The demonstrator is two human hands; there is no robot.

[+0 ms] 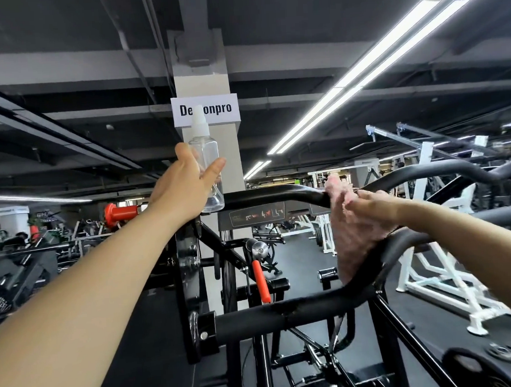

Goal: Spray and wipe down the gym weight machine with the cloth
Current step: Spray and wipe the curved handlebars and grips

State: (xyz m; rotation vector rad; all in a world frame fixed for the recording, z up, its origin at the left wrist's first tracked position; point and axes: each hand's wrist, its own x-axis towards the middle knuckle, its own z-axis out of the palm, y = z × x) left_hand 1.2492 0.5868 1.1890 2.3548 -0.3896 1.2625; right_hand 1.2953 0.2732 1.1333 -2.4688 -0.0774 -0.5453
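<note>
Pillar (206,76) stands behind bottle (206,169), cloth (353,228).

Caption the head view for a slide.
Left hand holds a clear spray bottle up while the right hand presses a pink cloth against the machine's black bar.

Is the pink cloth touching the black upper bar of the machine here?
Touching. The head view shows the right hand pressing the pink cloth against the black upper bar, with the cloth's top edge draped over the bar and no gap visible.
</note>
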